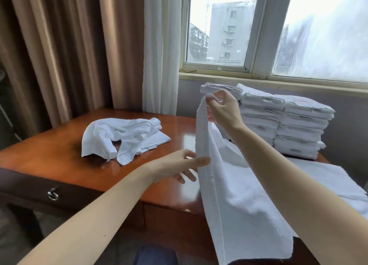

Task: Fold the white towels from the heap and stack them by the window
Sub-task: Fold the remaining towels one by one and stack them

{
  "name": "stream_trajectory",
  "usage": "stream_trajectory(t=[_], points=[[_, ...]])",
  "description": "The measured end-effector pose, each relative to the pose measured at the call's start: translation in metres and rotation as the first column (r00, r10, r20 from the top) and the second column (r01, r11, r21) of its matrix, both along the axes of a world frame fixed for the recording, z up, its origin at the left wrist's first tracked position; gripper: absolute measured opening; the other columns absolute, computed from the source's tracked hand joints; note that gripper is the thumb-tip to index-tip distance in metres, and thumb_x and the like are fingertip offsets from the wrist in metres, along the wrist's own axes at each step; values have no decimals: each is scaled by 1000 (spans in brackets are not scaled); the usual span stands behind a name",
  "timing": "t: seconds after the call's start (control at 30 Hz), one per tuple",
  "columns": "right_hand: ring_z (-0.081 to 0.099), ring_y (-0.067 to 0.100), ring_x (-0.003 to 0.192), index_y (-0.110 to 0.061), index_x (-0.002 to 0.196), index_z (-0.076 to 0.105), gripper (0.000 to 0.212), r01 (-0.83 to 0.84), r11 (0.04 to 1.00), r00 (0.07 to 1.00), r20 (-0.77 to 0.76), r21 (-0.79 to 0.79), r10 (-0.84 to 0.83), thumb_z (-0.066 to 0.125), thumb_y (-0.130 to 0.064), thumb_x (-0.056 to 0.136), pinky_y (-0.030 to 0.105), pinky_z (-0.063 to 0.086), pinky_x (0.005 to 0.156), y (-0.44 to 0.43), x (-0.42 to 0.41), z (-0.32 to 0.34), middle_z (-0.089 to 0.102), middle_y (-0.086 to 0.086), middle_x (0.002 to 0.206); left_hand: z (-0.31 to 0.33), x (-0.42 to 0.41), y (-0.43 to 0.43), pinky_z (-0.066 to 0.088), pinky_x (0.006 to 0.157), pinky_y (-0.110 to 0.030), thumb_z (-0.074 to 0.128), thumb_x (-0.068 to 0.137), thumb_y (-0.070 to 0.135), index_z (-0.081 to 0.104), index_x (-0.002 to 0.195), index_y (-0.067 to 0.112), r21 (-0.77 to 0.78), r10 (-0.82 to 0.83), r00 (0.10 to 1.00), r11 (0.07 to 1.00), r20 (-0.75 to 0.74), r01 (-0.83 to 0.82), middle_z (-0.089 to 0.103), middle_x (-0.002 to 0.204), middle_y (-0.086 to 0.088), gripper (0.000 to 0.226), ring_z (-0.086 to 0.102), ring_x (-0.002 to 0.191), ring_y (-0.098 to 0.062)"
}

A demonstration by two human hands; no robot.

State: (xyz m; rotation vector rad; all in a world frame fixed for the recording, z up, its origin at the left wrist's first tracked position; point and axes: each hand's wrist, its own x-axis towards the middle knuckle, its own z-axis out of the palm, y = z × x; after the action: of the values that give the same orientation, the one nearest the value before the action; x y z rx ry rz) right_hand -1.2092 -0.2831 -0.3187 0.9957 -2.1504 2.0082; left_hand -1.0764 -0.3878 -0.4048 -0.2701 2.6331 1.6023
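Observation:
A white towel (235, 195) hangs in front of me over the desk's front edge. My right hand (224, 109) pinches its top corner, raised above the desk. Lower down, my left hand (179, 168) pinches the towel's long left edge between thumb and fingers. A small heap of crumpled white towels (123, 138) lies on the wooden desk (59, 155) to the left. Stacks of folded white towels (288, 123) stand side by side below the window (219, 35) at the back right. Another white towel (326, 177) lies flat on the desk under my right forearm.
Brown curtains (69, 45) and a white sheer curtain (161, 45) hang at the back left. The window sill (258, 83) runs behind the stacks. A drawer with a metal pull (52, 194) sits in the desk's front left.

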Motion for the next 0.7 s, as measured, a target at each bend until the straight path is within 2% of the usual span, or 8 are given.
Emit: stream_trajectory(t=[0.07, 0.17, 0.33, 0.43, 0.5, 0.53, 0.6, 0.7], points=[[65, 27, 70, -16, 89, 53, 11, -10, 1000, 1000, 18, -26, 11, 58, -22, 97, 52, 58, 72, -6, -1, 3, 65, 13, 77, 0, -12, 5, 51, 56, -16, 69, 68, 74, 59, 108, 33, -60, 59, 997, 996, -44, -61, 73, 91, 15, 58, 70, 73, 0], [68, 29, 76, -16, 91, 54, 9, -13, 998, 999, 47, -66, 16, 58, -21, 97, 53, 57, 75, -10, -6, 5, 68, 13, 79, 1, -24, 1, 57, 64, -25, 66, 86, 42, 67, 105, 23, -102, 85, 993, 990, -81, -93, 73, 96, 4, 26, 69, 76, -8], [71, 19, 71, -23, 88, 52, 11, 62, 986, 998, 18, -154, -60, 59, -22, 97, 42, 59, 70, -7, -25, 8, 70, 5, 71, 30, -40, -25, 50, 59, -26, 55, 96, 20, 62, 96, 8, -11, 311, 925, 947, -216, -321, 65, 87, -9, 14, 61, 74, -18], [61, 11, 58, -25, 86, 53, 12, 88, 970, 996, 16, -229, -86, 58, -21, 95, 31, 54, 56, -7, -32, 11, 63, 2, 69, 63, -49, -52, 55, 70, -33, 59, 97, 15, 64, 105, -1, 357, 569, 771, 810, -287, -466, 69, 94, -16, 19, 63, 78, -22], [56, 10, 55, -26, 85, 53, 11, 82, 968, 997, 8, -239, -83, 58, -20, 94, 27, 50, 50, -11, -34, 11, 60, 0, 69, 85, -50, -68, 56, 61, -25, 58, 98, 12, 64, 104, 4, 598, 656, 699, 691, -283, -407, 69, 86, -11, 11, 66, 66, -16], [56, 11, 58, -25, 84, 55, 12, 80, 972, 996, -15, -221, -86, 59, -19, 93, 28, 50, 51, -14, -34, 9, 60, 0, 70, 93, -51, -76, 55, 56, -22, 56, 98, 10, 64, 103, 8, 639, 688, 665, 656, -290, -400, 67, 80, -7, 9, 64, 61, -12], [56, 14, 69, -18, 82, 61, 10, 111, 987, 983, -135, -115, -127, 63, -20, 91, 31, 49, 62, -21, -36, 1, 61, 2, 78, 100, -56, -93, 53, 51, -19, 53, 98, 10, 63, 101, 14, 594, 736, 595, 647, -323, -478, 64, 76, -2, 11, 62, 56, -8], [50, 3, 73, -14, 85, 67, 18, 131, 989, 950, -294, 62, -108, 68, -32, 89, 22, 39, 65, -32, -34, -15, 58, -7, 82, 90, -65, -121, 55, 66, -25, 50, 99, 12, 61, 120, 14, 446, 768, 537, 640, -348, -626, 67, 99, -5, 24, 63, 76, -14]])
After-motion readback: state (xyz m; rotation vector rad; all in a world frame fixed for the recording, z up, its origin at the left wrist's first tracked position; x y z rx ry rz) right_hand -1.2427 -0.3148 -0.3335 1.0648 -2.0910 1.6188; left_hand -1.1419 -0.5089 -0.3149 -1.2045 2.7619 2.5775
